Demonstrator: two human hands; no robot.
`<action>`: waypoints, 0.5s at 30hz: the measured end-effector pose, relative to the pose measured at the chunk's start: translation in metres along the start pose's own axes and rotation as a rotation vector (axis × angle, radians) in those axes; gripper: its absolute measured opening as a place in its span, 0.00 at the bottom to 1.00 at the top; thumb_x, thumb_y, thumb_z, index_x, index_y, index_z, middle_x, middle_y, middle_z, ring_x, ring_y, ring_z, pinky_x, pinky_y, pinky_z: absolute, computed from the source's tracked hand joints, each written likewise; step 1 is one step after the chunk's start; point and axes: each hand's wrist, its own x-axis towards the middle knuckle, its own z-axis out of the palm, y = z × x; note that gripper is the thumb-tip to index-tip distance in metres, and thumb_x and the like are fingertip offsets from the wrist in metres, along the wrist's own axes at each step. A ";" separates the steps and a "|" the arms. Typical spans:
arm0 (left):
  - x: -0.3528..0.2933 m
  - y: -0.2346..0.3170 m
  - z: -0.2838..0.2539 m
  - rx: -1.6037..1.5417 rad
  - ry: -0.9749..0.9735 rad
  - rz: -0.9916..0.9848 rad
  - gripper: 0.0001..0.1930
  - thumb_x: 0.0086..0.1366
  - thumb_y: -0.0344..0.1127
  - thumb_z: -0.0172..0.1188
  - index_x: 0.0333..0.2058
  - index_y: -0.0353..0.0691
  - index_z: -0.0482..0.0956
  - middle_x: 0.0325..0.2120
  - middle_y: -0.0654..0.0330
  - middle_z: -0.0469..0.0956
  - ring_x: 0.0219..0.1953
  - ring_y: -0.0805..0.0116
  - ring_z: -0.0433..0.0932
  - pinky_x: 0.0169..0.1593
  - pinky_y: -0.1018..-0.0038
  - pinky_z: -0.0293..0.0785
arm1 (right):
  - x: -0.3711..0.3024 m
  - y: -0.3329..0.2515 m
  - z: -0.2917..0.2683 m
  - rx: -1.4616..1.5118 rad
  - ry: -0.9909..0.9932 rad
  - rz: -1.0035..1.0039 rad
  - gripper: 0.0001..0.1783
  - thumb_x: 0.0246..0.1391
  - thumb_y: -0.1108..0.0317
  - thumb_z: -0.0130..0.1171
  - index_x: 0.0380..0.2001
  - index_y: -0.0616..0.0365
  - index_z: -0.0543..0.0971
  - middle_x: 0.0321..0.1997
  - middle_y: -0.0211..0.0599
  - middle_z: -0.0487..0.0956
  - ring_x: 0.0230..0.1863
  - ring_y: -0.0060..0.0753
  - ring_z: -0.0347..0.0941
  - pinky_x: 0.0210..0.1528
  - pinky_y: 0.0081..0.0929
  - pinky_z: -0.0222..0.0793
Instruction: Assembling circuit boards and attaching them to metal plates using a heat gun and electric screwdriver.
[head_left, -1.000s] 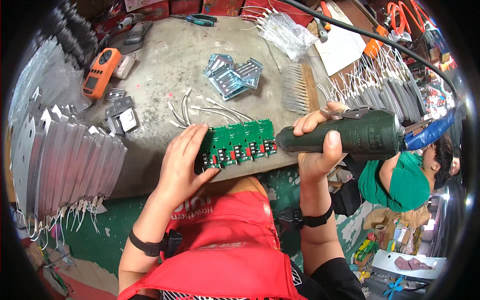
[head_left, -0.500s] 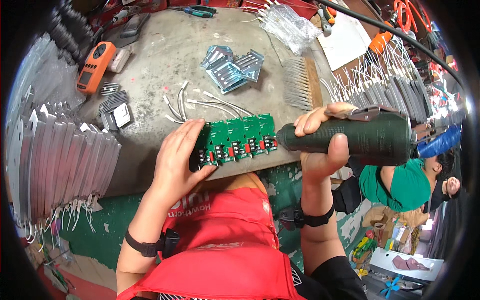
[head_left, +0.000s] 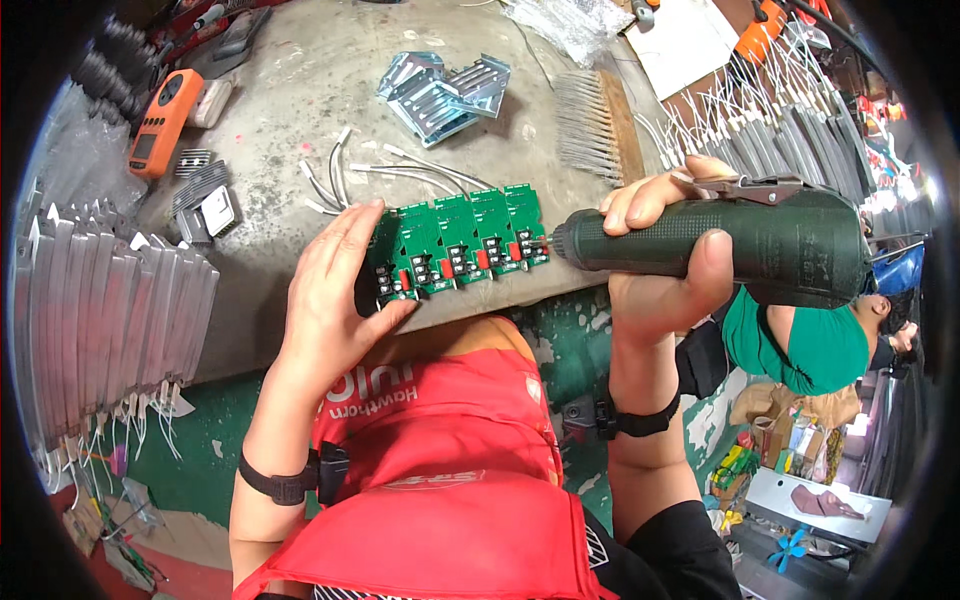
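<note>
My left hand (head_left: pixel 335 285) grips the left end of a green circuit board panel (head_left: pixel 462 240), a strip of several joined small boards with red and black parts, held over the near edge of the grey workbench (head_left: pixel 300 120). In my right hand (head_left: pixel 665 265) is a dark green power screwdriver (head_left: pixel 740 245), lying sideways. Its tip touches the panel's right end.
Behind the panel lie loose white wires (head_left: pixel 390 175), stacked metal brackets (head_left: pixel 445 90) and a wire brush (head_left: pixel 595 125). An orange meter (head_left: pixel 162 122) sits at the far left. Rows of metal strips (head_left: pixel 110 300) fill the left side. A person in a green shirt (head_left: pixel 805 345) is at the right.
The panel and both hands sit a little lower and closer in view. The screwdriver tip has stayed against the panel's right end, and my left hand keeps its grip.
</note>
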 end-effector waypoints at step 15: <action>0.001 -0.001 -0.001 -0.008 -0.012 -0.002 0.47 0.38 0.28 0.74 0.62 0.38 0.64 0.58 0.48 0.69 0.61 0.50 0.67 0.63 0.61 0.64 | 0.002 0.005 -0.002 -0.114 -0.016 0.073 0.33 0.53 0.42 0.50 0.52 0.59 0.67 0.24 0.37 0.71 0.24 0.33 0.68 0.34 0.35 0.66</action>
